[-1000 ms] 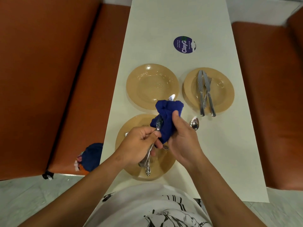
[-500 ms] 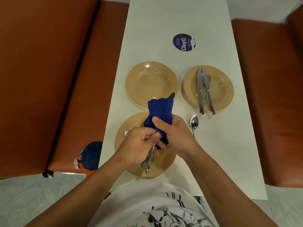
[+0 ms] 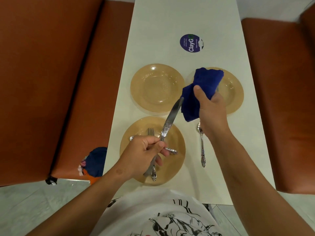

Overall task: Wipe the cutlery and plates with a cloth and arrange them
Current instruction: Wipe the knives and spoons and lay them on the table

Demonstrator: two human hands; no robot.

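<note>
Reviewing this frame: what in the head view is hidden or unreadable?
- Far right plate: whatever lies on it is covered by the blue cloth and right hand.
- Cutlery on the near plate: partly under the left hand gripping the knife.
- Round sticker: small print too tiny.

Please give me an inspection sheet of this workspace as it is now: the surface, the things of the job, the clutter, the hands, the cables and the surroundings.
Surface: white table, with a round purple sticker.
Job's things: three tan plates; far left plate holds nothing; far right plate partly hidden by the blue cloth; near plate holds a fork and other cutlery; a spoon lies on the table.
Clutter: a blue bundle on the left bench.
Hands: left hand grips a knife, blade up; right hand grips the cloth.
Cables: nothing seen.
Surroundings: orange benches on both sides, pale floor.
</note>
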